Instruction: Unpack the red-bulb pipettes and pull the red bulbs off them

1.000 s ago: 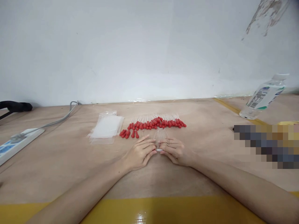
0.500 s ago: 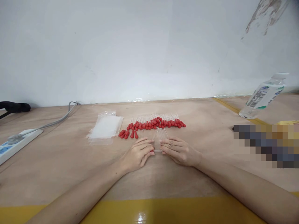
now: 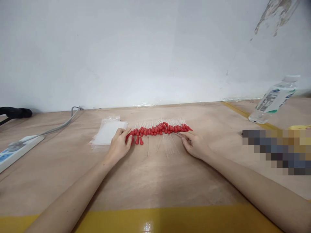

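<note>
My left hand [image 3: 120, 142] is at the left end of the red rubber bulbs, thumb and fingers closed around a bulb [image 3: 129, 138] there. Two more red bulbs [image 3: 139, 141] lie just right of it. At the right end, my right hand [image 3: 196, 144] has its fingers closed on what looks like a thin glass tube [image 3: 179, 134]; its far part is hidden by the fingers. Between the hands runs a row of droppers [image 3: 157, 129] with red bulbs toward me and clear tips toward the wall. Loose glass tubes [image 3: 171, 145] lie fanned out in front of them.
A stack of clear zip bags [image 3: 107, 133] lies left of the droppers. A power strip [image 3: 21, 147] with a grey cable [image 3: 58, 126] is at far left. On the right stands a plastic bottle [image 3: 274, 100] near a blurred-out patch. A white wall [image 3: 145, 51] closes the back.
My hands have parted from around a glass tube with a red bulb in the middle. The left has moved left to the loose bulbs, the right up and right to the dropper row.
</note>
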Demonstrator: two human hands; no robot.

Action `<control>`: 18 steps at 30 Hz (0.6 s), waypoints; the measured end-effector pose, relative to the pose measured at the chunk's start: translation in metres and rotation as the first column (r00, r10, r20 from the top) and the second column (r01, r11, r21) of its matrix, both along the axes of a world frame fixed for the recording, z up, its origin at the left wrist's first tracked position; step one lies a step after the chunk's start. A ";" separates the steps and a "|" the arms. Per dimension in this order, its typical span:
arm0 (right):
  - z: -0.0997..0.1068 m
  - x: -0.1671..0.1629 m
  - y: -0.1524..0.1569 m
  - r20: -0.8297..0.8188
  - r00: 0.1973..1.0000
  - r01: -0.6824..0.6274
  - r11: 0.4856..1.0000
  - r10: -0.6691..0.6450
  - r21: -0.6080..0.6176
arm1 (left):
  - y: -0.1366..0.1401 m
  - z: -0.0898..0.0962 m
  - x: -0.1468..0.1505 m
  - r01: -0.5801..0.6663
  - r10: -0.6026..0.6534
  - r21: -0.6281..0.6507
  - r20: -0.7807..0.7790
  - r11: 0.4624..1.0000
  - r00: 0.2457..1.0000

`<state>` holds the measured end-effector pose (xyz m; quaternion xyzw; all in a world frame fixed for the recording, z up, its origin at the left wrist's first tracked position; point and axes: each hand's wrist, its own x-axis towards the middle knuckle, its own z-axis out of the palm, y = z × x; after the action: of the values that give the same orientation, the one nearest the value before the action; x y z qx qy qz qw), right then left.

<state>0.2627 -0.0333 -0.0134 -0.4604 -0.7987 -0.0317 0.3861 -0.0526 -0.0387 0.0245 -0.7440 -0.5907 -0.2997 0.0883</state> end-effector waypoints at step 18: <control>0.004 -0.016 -0.016 0.113 0.992 -0.051 0.998 0.056 -0.045 | 0.007 0.006 0.002 -0.025 0.024 0.009 0.085 1.000 0.996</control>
<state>0.2468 -0.0489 -0.0097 -0.4445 -0.8320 -0.0309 0.3306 -0.0506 -0.0318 0.0306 -0.7228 -0.6016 -0.3328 0.0703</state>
